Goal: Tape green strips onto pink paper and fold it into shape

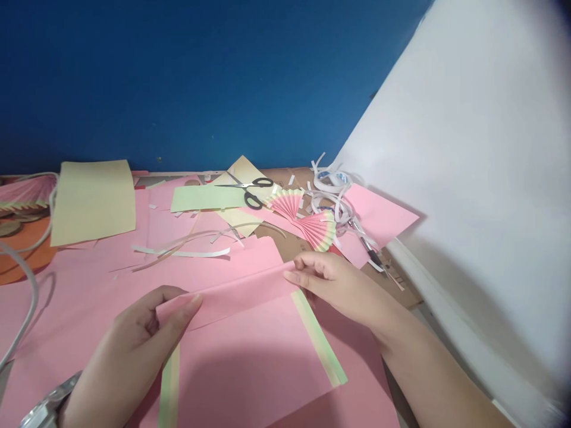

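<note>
A pink paper sheet [250, 351] with green strips along its left and right edges lies in front of me. Its far edge is folded over into a narrow flap. My left hand [134, 339] pinches the flap's left end between thumb and fingers. My right hand [330, 282] pinches the flap's right end, fingertips pressed on the fold.
Black-handled scissors [250, 190] lie on pale green and yellow papers at the back. Two pleated pink paper fans [307, 220] sit beside white tape scraps [332, 190]. A yellow sheet [93, 199] lies far left, a cable [22, 279] at the left edge, and a large white board [482, 178] leans at right.
</note>
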### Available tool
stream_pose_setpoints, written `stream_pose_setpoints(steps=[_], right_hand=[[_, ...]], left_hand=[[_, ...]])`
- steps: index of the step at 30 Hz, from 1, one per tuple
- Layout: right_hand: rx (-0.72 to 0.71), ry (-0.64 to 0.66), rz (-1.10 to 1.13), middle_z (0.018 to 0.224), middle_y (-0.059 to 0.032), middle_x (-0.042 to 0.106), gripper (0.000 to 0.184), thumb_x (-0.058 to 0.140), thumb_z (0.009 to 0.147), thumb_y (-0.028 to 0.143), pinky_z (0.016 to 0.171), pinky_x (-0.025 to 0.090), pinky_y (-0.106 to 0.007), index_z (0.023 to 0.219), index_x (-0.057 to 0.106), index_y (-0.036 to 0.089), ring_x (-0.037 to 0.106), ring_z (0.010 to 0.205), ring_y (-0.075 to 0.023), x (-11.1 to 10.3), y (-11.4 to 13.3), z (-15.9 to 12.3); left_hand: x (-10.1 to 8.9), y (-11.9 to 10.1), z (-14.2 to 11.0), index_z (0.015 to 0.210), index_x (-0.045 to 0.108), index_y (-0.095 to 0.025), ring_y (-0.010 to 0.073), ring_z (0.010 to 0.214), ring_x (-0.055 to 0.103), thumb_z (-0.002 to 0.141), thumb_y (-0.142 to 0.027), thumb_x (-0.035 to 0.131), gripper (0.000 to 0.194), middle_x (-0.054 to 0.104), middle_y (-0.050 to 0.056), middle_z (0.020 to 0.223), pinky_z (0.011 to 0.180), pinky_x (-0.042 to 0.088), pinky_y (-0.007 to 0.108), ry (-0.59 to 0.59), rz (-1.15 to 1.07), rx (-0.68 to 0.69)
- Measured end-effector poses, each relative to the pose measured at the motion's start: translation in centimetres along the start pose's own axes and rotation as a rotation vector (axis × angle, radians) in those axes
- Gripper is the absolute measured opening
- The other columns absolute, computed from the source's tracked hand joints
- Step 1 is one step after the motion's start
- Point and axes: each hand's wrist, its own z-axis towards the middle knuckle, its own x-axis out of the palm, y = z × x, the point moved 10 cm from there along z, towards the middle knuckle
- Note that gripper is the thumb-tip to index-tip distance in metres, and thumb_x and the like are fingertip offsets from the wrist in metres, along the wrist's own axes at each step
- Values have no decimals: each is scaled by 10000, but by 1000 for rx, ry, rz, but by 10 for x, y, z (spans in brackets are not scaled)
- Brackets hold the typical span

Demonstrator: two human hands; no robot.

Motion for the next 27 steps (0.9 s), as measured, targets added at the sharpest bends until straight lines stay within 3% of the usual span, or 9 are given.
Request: stream_pose_setpoints(steps=[18, 24, 27], right_hand=[[-7, 45, 55, 564, 59, 476, 404, 455, 827, 558, 498, 225, -226, 651, 407, 197, 459, 517, -99, 4, 0, 1], [-27, 28, 48, 566, 75, 355, 407, 453, 836, 552, 497, 189, -226, 652, 358, 201, 339, 499, -82, -1, -1, 2], [-25, -23, 2, 587, 68, 279, 402, 461, 830, 557, 492, 172, -229, 656, 380, 203, 264, 520, -89, -10, -2, 1]], left_hand=[[1, -1, 0, 697, 583, -222, 159, 621, 512, 734, -559, 543, 342, 579, -4, 668, 484, 436, 201, 32, 38, -32], [1, 0, 2, 728, 576, -225, 156, 633, 501, 773, -539, 510, 324, 556, -19, 655, 555, 428, 217, 46, 52, -8], [6, 1, 1, 710, 555, -216, 147, 615, 484, 809, -511, 482, 320, 526, -22, 630, 552, 415, 216, 107, 5, -4]])
